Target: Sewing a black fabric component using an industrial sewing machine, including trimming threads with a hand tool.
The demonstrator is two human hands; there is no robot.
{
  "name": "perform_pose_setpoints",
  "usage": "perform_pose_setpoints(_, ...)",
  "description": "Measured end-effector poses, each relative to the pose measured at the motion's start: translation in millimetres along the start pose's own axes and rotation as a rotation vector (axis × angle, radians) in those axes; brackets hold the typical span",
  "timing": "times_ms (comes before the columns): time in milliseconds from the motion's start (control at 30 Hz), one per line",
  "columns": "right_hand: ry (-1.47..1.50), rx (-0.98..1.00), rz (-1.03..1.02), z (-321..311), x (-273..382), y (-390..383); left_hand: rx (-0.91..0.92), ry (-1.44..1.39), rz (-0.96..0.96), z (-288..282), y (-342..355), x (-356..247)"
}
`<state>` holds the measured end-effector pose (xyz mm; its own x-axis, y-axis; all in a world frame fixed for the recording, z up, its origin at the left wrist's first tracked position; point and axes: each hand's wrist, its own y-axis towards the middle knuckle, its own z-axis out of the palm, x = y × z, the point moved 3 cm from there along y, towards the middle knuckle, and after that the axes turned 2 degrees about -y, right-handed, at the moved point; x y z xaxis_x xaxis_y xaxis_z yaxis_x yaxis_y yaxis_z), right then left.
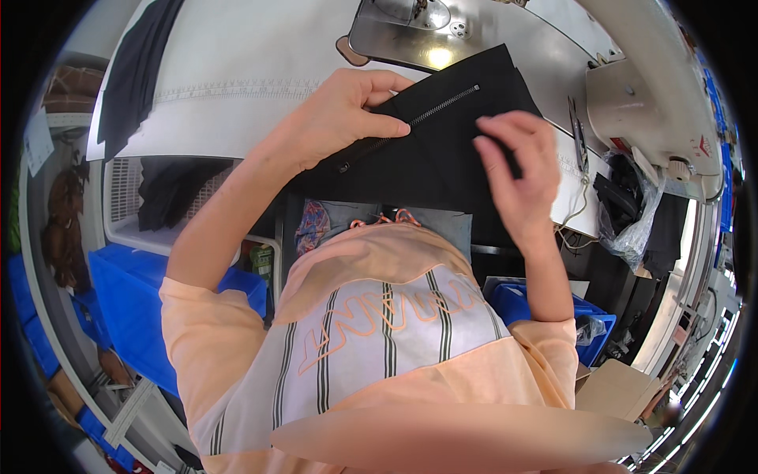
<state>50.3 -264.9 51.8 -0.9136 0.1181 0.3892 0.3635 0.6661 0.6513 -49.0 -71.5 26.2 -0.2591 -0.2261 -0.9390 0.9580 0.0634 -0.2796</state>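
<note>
A black fabric piece (450, 166) lies over the front of the white sewing table, with a metal zipper (450, 101) running diagonally across it. My left hand (343, 118) grips the fabric's upper left edge, thumb on top beside the zipper and fingers bent at the edge. My right hand (521, 166) is over the fabric's right part, slightly blurred, with thumb and fingers curved and apart and nothing visible between them. Dark-handled scissors (579, 138) lie to the right of the fabric.
A sewing machine (647, 118) with a steel plate (387, 39) stands behind. Dark fabric strips (138, 71) hang at the table's left. Blue bins (134, 308) sit below, a plastic bag (632, 213) hangs at the right, and a printed ruler (213, 89) runs along the white tabletop.
</note>
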Motion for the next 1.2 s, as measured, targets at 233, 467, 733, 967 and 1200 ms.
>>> perform_pose_setpoints(233,0.057,0.112,-0.011,33.2,13.8,-28.3,-0.009,-0.089,-0.007,5.9,-3.9,7.7)
perform_pose_setpoints(467,0.034,0.151,-0.11,35.6,12.7,-23.2,-0.017,-0.058,-0.004,6.2,-4.2,8.6)
perform_pose_setpoints(733,0.07,0.094,-0.097,33.0,11.6,-27.8,-0.002,-0.076,-0.014,5.3,-3.7,8.6)
perform_pose_setpoints(967,0.104,0.13,-0.066,31.4,13.4,-23.2,0.041,-0.093,-0.012,3.7,-1.9,8.8)
perform_pose_setpoints(1200,0.206,0.222,-0.053,23.9,12.4,-28.8,0.075,-0.121,-0.012,2.7,0.1,7.8)
